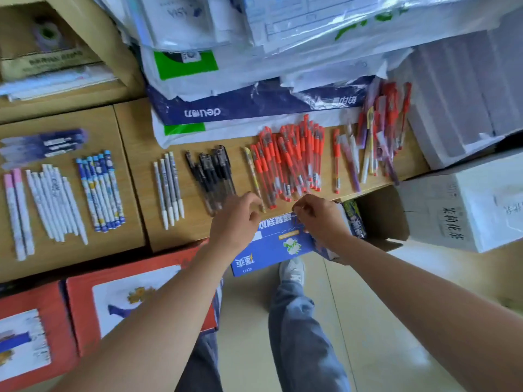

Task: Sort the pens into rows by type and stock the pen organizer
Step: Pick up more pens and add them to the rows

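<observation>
Tan cardboard carton (195, 233) bearing a heap of red translucent gel pens (291, 162); black gel pens (210, 171) lie left of it. Just below the heap we see our left hand (236, 222) and right hand (321, 219), fingers curled; we cannot tell what they hold.

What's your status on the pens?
Left hand and right hand curled by red pens, grip unclear. Black pens grouped; mixed pile unsorted at right. Nothing blocking.

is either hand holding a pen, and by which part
Cannot tell. Left hand curls by the near end of the yellow pen; right hand shows nothing clearly.
</observation>
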Action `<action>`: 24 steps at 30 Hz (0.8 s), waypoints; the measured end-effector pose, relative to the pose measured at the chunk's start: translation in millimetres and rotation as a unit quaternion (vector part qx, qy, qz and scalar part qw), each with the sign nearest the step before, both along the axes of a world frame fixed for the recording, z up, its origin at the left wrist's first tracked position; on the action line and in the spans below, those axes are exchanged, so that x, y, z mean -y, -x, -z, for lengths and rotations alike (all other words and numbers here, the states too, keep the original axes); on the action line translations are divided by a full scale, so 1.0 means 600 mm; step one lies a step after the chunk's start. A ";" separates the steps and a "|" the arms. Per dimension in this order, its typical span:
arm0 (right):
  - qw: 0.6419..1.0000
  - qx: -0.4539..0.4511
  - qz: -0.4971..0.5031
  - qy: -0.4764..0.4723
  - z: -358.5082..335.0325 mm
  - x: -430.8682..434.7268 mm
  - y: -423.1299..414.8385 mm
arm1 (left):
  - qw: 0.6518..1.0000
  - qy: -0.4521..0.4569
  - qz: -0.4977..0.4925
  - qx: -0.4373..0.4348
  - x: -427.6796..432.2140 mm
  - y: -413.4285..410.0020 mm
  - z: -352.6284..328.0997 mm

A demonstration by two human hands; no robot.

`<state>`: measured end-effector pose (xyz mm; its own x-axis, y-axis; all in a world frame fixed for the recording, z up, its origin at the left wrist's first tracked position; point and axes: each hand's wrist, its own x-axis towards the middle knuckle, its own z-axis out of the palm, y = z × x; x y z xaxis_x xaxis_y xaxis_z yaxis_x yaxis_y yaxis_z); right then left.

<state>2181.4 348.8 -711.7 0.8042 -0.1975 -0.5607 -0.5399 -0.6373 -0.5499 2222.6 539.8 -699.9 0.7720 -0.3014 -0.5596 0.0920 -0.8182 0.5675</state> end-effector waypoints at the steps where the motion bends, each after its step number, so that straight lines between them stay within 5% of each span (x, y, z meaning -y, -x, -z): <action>1: 1.000 0.001 -0.005 -0.002 0.002 0.023 -0.002 | 1.000 -0.012 -0.003 0.000 0.022 0.001 0.005; 12: 0.997 -0.014 -0.079 0.005 0.026 0.128 -0.042 | 0.992 -0.128 -0.013 0.017 0.122 -0.010 0.028; 20: 0.989 0.064 0.075 0.110 0.017 0.195 -0.065 | 0.986 -0.115 -0.030 0.121 0.150 -0.029 0.017; 24: 0.977 0.034 0.107 0.183 0.025 0.240 -0.079 | 0.984 -0.110 -0.024 0.135 0.174 -0.046 0.024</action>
